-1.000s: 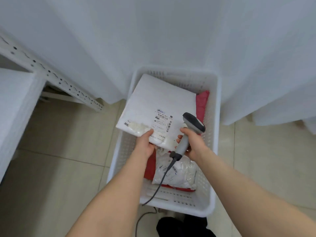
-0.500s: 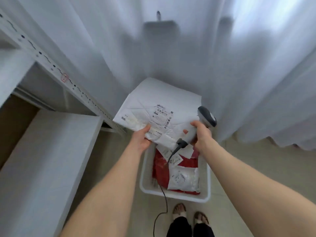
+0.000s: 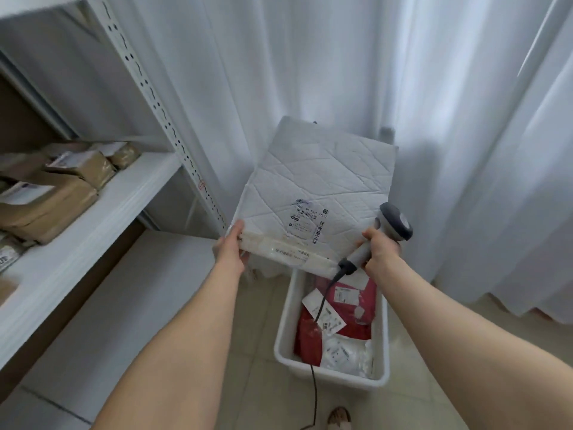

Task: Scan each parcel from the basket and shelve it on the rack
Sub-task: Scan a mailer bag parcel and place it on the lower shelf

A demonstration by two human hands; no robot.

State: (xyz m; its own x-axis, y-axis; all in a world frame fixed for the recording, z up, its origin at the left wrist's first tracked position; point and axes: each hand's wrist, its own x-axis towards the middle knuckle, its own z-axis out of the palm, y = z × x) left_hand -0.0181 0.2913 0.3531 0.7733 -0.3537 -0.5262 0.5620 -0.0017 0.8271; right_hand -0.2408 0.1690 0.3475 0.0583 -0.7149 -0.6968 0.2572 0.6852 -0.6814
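Parcel [image 3: 313, 193] pinched at its 7 o'clock corner by left hand [image 3: 231, 253], right hand [image 3: 379, 248] clamped round scanner [image 3: 395, 226]; one-corner hold may let it sag and slip

Brown parcels [image 3: 52, 200] crowd the left of the rack shelf [image 3: 139, 187]; its right end lies bare, bounded by the perforated upright [image 3: 153, 103].

White sheer curtains [image 3: 341, 72] fill the back wall, daylight glowing through them - glossy beige floor tiles [image 3: 251, 386] below, thin grout lines.
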